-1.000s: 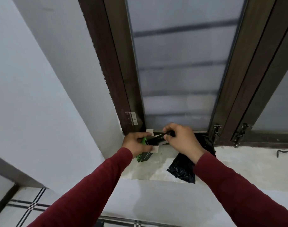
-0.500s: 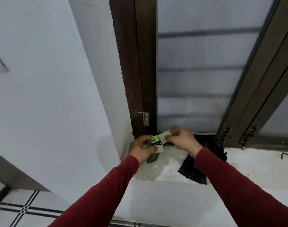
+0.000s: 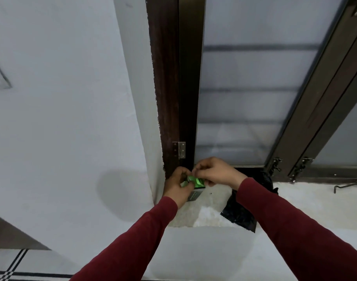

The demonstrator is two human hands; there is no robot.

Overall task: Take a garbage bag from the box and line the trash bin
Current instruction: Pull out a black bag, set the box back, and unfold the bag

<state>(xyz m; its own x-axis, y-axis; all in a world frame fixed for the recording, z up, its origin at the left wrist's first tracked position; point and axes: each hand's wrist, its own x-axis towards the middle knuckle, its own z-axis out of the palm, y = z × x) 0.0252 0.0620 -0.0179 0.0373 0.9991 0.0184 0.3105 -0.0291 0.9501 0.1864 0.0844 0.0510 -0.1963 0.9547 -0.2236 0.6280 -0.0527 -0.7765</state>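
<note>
A small green and black garbage bag box (image 3: 196, 184) is held over the window sill (image 3: 307, 201), close to the dark window frame. My left hand (image 3: 176, 184) grips the box from the left and below. My right hand (image 3: 214, 171) pinches the green top flap of the box with curled fingers. A crumpled black garbage bag (image 3: 241, 214) lies on the sill to the right of the box, partly hidden under my right forearm. No trash bin is in view.
A dark wooden window frame (image 3: 169, 88) with a metal hinge (image 3: 179, 150) rises behind my hands, with frosted glass panes to the right. A metal window hook (image 3: 348, 184) lies on the sill at far right. White wall stands at left, tiled floor below.
The box's pale flaps stood open earlier; now my right hand presses the green top flap down on it. The view has shifted so that the hands sit further right.
</note>
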